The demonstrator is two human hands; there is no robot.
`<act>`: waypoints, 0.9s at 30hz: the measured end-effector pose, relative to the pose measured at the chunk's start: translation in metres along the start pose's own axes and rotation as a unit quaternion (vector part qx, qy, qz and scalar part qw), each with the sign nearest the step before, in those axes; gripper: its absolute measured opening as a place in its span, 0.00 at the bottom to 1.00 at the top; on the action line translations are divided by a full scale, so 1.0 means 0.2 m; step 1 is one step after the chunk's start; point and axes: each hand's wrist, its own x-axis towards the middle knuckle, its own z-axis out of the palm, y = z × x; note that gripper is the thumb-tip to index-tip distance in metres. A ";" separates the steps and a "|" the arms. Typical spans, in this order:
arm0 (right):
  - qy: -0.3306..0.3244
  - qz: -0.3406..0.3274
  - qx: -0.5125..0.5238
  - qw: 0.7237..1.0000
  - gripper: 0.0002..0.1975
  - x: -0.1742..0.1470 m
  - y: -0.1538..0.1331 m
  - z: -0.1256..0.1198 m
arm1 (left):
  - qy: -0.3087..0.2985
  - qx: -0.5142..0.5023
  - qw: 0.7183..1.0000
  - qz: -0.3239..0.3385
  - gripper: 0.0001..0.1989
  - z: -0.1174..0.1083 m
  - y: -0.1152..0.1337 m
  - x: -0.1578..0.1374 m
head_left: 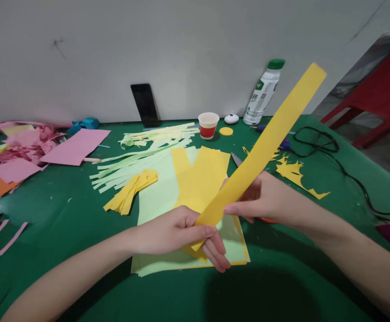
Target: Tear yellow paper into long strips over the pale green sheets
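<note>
Tabletop (80,286), green, dark with shadow at 6 o'clock from the yellow sheets (201,179). With left hand (188,230), also at 6 o'clock, pinches the lower end of a long yellow strip (265,152) between thumb on top and fingers beneath. With right hand (260,199), at 4 o'clock, pinches the same piece farther up, with thumb at its near edge and fingers mostly hidden behind; cannot tell how firmly. Slants, raised in both hands, from 6 o'clock up toward 1 o'clock.

Under the yellow sheets, pale green sheets (154,232). At 9 o'clock, a fanned yellow bundle (132,190); beyond, at 10 o'clock, loose pale green strips (114,174). At 1 o'clock, the grey blade of scissors (236,159). At 3 o'clock, spiky yellow scraps (292,172), with a black cable (356,183) farther out. Past the green strips at 10 o'clock, a pink sheet (77,145) just beside heaped pink paper (36,145).

At 12 o'clock, an upright red-and-white cup (208,129), near a yellow disc (226,131). At 1 o'clock, a green-capped bottle (262,94). At 11 o'clock, a black phone (145,105), leaning on the pale wall (181,53). Farthest, at 2 o'clock, a red chair (379,89).
</note>
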 end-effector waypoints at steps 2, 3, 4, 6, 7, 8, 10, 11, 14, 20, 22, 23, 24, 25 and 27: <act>0.025 0.026 -0.046 0.998 0.10 -0.01 -0.01 0.05 | -0.007 0.001 1.000 -0.003 0.19 -0.01 0.00 -0.01; 0.045 0.034 -0.070 0.996 0.09 -0.01 -0.02 0.05 | -0.008 -0.004 1.000 -0.002 0.19 -0.01 0.00 -0.01; 0.068 0.038 -0.092 0.993 0.09 -0.02 -0.03 0.05 | -0.006 -0.011 1.000 0.001 0.19 -0.02 0.00 -0.01; 0.115 0.034 -0.128 0.984 0.15 -0.03 -0.04 0.03 | 0.014 -0.022 1.000 0.015 0.18 -0.03 0.00 -0.02; 0.140 0.029 -0.140 0.980 0.17 -0.03 -0.04 0.01 | 0.028 -0.026 0.999 0.024 0.18 -0.04 0.00 -0.02; 0.162 0.024 -0.146 0.976 0.19 -0.04 -0.04 0.00 | 0.042 -0.029 0.998 0.032 0.17 -0.05 0.00 -0.03; 0.187 0.012 -0.146 0.971 0.21 -0.04 -0.04 -0.02 | 0.069 -0.035 0.996 0.049 0.16 -0.06 0.00 -0.03; 0.191 0.005 -0.143 0.971 0.21 -0.04 -0.05 -0.02 | 0.080 -0.038 0.994 0.058 0.16 -0.06 0.00 -0.03; 0.195 -0.004 -0.113 0.974 0.23 -0.04 -0.04 0.00 | 0.121 -0.048 0.987 0.099 0.17 -0.09 -0.02 -0.02; 0.269 -0.084 0.014 0.959 0.20 -0.04 0.01 0.07 | 0.268 -0.038 0.935 0.230 0.11 -0.13 -0.05 -0.01; 0.256 -0.078 -0.007 0.963 0.18 -0.03 0.03 0.11 | 0.253 0.016 0.943 0.217 0.08 -0.10 -0.06 0.00; 0.243 -0.076 -0.022 0.967 0.17 -0.03 0.04 0.13 | 0.250 0.050 0.943 0.212 0.12 -0.07 -0.06 0.01; 0.229 -0.078 -0.041 0.969 0.17 -0.02 0.04 0.15 | 0.260 0.076 0.941 0.204 0.11 -0.05 -0.06 0.01; 0.217 -0.086 -0.066 0.970 0.16 -0.02 0.05 0.17 | 0.289 0.093 0.932 0.196 0.08 -0.02 -0.06 0.01; 0.193 -0.109 -0.126 0.967 0.15 -0.02 0.06 0.20 | 0.342 0.106 0.916 0.181 0.03 0.01 -0.06 0.02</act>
